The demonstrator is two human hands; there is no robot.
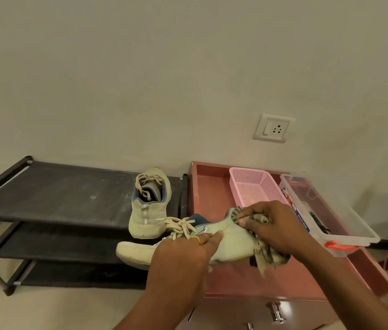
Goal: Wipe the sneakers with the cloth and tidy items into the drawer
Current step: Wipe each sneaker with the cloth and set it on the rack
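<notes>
A pale green sneaker [233, 241] lies on its side in the air, toe to the left, over the edge between rack and drawer. My left hand [183, 256] grips it at the laces and mid part. My right hand [274, 227] presses a patterned beige and dark cloth [268, 258] against the sneaker's heel; the cloth hangs down below the heel. The second pale sneaker [149, 206] stands upright on the top shelf of the black shoe rack [52, 189], toe toward me. The open reddish drawer [209, 191] lies under my right hand.
Inside the drawer stand a pink mesh basket [254, 186] and a clear plastic box [331, 215] with an orange latch, holding small items. A wall socket [274, 127] is above. The cabinet front with metal knobs [276, 312] is below. The rack has two lower shelves.
</notes>
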